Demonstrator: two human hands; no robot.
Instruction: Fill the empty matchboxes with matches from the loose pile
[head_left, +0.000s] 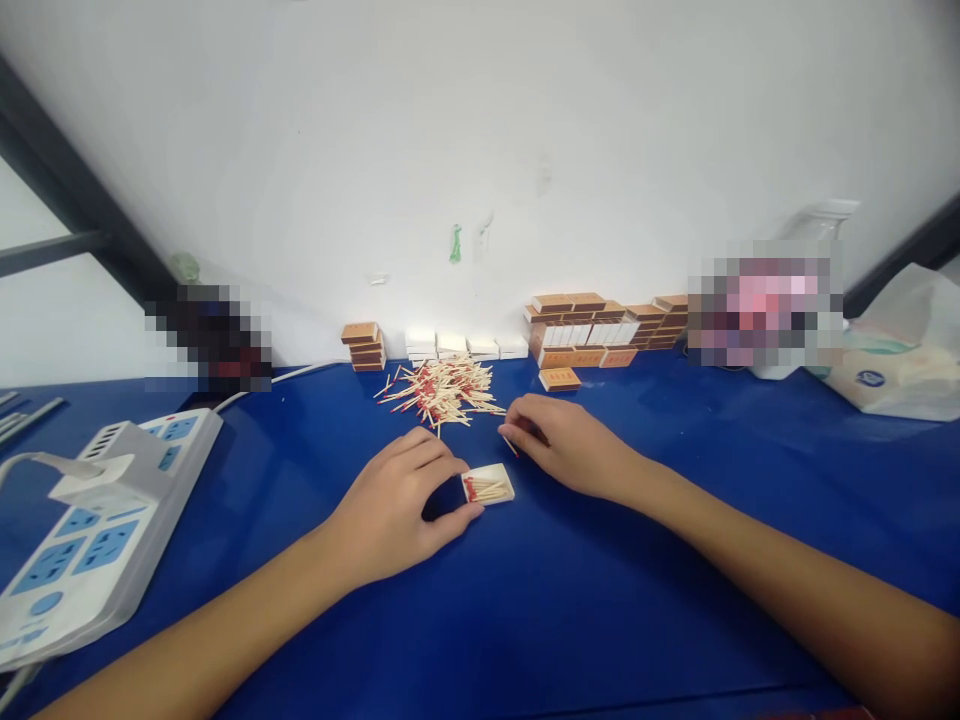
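A small white matchbox tray [501,473] lies on the blue table, partly filled with red-tipped matches [489,490]. My left hand [409,495] grips the left end of this tray between thumb and fingers. To the right of the tray, my right hand [551,440] pinches a single match [511,447], its red head pointing down. Behind both hands spreads a loose pile of matches [448,390], red and pale ends mixed. White matchbox trays [452,346] are stacked just behind the pile, against the wall.
Brown matchboxes stand in a short stack [364,346] and a wider stack [581,335] along the wall; one matchbox [559,379] lies in front. A power strip [124,540] with a plug occupies the left. A tissue pack [892,360] sits at the right.
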